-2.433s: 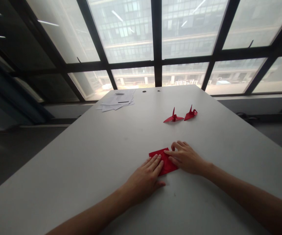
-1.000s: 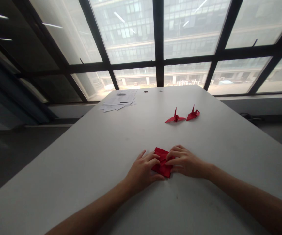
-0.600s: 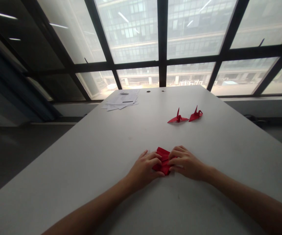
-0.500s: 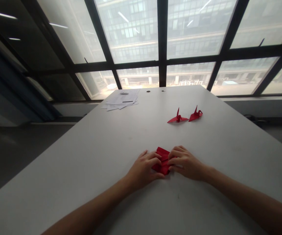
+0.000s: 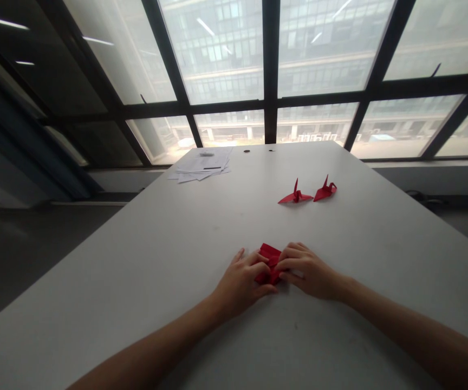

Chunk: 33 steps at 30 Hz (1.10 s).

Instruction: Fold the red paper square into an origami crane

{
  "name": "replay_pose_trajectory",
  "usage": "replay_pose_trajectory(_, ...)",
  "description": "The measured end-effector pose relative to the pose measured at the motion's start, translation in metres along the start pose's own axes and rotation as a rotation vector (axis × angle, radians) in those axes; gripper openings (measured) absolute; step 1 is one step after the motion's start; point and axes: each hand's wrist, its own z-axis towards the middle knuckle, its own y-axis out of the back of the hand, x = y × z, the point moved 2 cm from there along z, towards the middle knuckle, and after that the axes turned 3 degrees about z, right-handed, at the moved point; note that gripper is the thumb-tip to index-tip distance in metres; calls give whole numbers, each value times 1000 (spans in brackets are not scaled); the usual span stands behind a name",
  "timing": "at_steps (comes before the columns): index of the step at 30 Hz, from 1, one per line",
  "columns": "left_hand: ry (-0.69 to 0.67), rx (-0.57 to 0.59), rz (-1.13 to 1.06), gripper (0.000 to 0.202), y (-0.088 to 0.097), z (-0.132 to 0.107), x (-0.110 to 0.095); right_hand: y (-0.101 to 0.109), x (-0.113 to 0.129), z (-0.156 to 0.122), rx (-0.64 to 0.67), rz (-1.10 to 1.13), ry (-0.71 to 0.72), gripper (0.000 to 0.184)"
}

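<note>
I note a matte white tabletop [image 5: 136, 281] running to a dark-framed window wall [image 5: 218, 49]. Loose white paper sheets [image 5: 203, 165] lie at 11 o'clock and two red paper cranes [image 5: 294, 196] at 1 o'clock. At centre, a creased, partly folded red paper sheet [image 5: 270, 260] rests on the tabletop, pinched between my left hand [image 5: 240, 281] and right hand [image 5: 305, 271], fingers curled.

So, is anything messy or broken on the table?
Nothing is broken or spilled. Only the white papers, far left on the table, look a bit messy: the sheets are fanned out unevenly. The red paper cranes stand upright, and the left hand and right hand pinch the folded red paper.
</note>
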Motion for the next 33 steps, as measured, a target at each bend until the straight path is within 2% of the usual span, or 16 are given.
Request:
replay_pose_trajectory(3,1,-4,-3,23,-2,0,5,1,-4,-1,-13,-8,-5,9)
replay_pose_trajectory(8,-4,2,-35,31,-2,0,10,4,-9,-4,-15,-12,-18,8)
replay_pose_trajectory(15,-10,4,-30,36,-2,0,9,11,-13,-6,82,-38,66,16)
replay_pose_trajectory(19,-5,9,-38,29,0,1,7,9,-14,-5,41,-44,60,6)
replay_pose_trajectory(25,-24,27,-28,14,6,0,2,7,-10,-3,-13,-41,15,8)
replay_pose_trajectory(30,-24,21,-9,22,6,0,-1,3,-8,-1,-34,-71,10,10)
replay_pose_trajectory(33,-5,3,-22,14,4,1,-2,0,-8,3,-49,-102,-22,12)
